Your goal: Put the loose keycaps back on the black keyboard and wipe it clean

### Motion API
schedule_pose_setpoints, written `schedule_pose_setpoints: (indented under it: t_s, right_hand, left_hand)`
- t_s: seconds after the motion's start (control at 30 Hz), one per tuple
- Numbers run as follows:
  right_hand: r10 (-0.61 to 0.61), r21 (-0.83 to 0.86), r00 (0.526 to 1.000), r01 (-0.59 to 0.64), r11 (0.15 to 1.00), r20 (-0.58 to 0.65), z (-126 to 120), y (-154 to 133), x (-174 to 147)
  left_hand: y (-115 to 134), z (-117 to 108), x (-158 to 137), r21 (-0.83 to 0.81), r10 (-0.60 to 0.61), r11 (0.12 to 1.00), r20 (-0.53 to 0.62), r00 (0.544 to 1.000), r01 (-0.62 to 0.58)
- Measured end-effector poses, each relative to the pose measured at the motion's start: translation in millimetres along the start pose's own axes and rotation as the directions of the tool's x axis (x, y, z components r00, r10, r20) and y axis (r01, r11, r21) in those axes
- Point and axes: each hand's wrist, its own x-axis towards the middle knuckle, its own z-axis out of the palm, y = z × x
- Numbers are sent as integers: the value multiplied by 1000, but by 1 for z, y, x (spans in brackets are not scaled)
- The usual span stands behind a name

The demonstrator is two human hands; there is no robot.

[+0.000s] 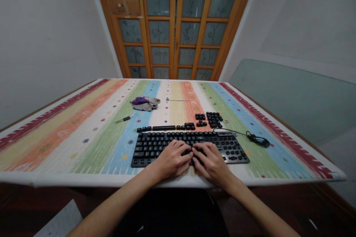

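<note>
A black keyboard (146,150) lies at the table's near edge, with bare switches showing on its right part and along part of its bottom row. My left hand (175,157) rests over its middle, fingers curled and closed. Beside it, my right hand (213,161) is also closed, its thumb and fingers bent down onto the keys. The fingertips of both hands meet at one spot; whatever lies between them is hidden. Loose keycaps (214,119) stand grouped behind the keyboard's right part. A long spacebar keycap (164,128) sits in a row with several others along the back edge.
A grey and purple cloth (146,103) lies crumpled farther back. Left of the keyboard is a thin tool with a black middle (126,118). A slim metal rod (178,100) lies near the cloth. The coiled cable (258,140) rests at right on the striped tablecloth (83,133).
</note>
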Motion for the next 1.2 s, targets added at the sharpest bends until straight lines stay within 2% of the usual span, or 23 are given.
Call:
schedule_pose_setpoints:
  t_s: [0.27, 0.67, 1.0, 1.2]
  right_hand:
    - [-47, 18, 999, 47, 999, 4, 3, 4, -2]
    - [-31, 2, 999, 31, 1000, 13, 4, 1, -1]
    - [12, 64, 1000, -12, 998, 9, 4, 3, 0]
    - [79, 140, 997, -75, 987, -22, -5, 20, 15]
  left_hand:
    - [0, 0, 1, -14, -3, 1000, -3, 1000, 3]
    - [-1, 1, 0, 3, -6, 1000, 33, 999, 6]
    - [0, 2, 0, 16, -3, 1000, 2, 1000, 3]
    - [-2, 2, -1, 54, 30, 998, -2, 1000, -30]
